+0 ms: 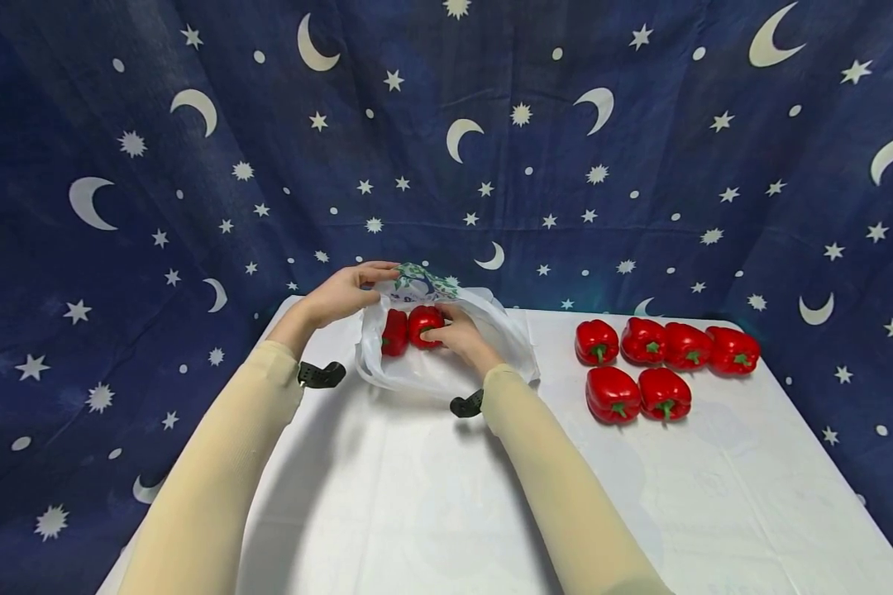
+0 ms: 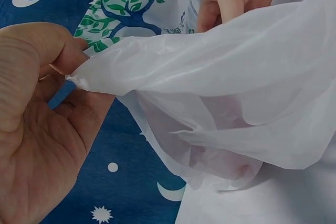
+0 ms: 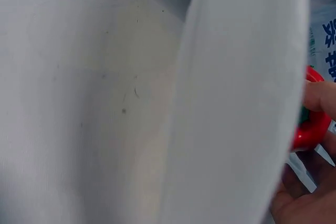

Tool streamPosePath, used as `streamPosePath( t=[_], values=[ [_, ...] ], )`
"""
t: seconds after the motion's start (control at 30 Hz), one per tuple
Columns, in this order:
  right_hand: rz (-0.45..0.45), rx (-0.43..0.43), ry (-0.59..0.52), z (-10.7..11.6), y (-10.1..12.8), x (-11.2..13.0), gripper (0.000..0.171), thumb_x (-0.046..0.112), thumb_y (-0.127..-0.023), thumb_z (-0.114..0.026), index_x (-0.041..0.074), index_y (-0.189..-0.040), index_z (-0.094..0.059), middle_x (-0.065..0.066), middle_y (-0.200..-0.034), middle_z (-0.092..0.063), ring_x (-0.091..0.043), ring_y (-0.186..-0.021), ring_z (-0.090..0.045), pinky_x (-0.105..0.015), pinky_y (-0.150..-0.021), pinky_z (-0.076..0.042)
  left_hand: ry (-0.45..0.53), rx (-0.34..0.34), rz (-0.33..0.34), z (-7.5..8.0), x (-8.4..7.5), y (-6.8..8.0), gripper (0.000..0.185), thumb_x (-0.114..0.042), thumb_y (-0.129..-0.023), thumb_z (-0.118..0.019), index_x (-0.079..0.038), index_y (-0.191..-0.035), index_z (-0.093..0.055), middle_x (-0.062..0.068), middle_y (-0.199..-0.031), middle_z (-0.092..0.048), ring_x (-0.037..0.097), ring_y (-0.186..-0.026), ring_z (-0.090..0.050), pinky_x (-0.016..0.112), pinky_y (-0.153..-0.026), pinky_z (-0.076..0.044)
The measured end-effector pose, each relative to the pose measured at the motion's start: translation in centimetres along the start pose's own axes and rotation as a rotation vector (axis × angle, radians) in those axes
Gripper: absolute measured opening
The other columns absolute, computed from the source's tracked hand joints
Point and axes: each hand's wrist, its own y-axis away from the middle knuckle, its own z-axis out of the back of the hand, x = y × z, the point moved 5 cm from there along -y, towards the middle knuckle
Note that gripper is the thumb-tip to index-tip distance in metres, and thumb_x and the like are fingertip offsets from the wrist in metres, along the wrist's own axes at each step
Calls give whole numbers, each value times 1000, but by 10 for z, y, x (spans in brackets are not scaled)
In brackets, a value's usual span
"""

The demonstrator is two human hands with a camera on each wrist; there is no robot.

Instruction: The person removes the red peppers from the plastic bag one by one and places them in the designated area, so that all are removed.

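Six shiny red bell peppers [image 1: 658, 360] sat in two rows at three o'clock on the white table [image 1: 432, 496]. A dark blue cloth with white moons and stars [image 1: 193, 165] hung behind at twelve o'clock.

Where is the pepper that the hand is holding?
In the head view it sits inside the white plastic bag at the table's far left-centre: the right hand grips this pepper, beside another pepper.

Blue printed characters stand on the plastic bag [image 3: 326, 35] beside my pepper [image 3: 313, 124], too cropped to read.
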Motion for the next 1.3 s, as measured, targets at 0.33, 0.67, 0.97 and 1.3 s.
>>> streamPosePath(
  t=[0.33, 0.67, 0.97, 1.3],
  values=[
    [22, 89, 106, 11, 16, -1, 76, 15, -82, -80, 7, -151, -48, -17, -145, -53, -31, -123, -54, -42, -89, -54, -5, 0, 22, -2, -1, -1, 54, -2, -97, -52, -9, -151, -53, -1, -162, -36, 26, -146, -35, 42, -98, -42],
    [-33, 232, 48, 24, 38, -10, 78, 13, -81, -81, 11, -152, -49, -11, -152, -48, -28, -120, -57, -36, -83, -57, -7, 17, 38, -3, -3, 1, 55, 1, -97, -49, -4, -152, -48, 5, -164, -32, 32, -147, -33, 43, -90, -39],
    [-33, 343, -18, 32, 58, -12, 77, 2, -83, -77, 9, -153, -46, -16, -153, -44, -32, -122, -56, -47, -89, -56, -4, 32, 47, -6, -24, 16, 56, 3, -96, -49, 1, -152, -47, 9, -164, -31, 36, -149, -29, 54, -113, -35],
    [-64, 366, -52, 33, 60, -16, 88, 13, -85, -81, 14, -160, -36, -11, -160, -35, -36, -131, -48, -43, -91, -56, -4, 19, 48, -8, -23, 16, 56, 5, -94, -50, 0, -150, -49, 8, -163, -34, 34, -149, -30, 54, -114, -34]
  ],
)
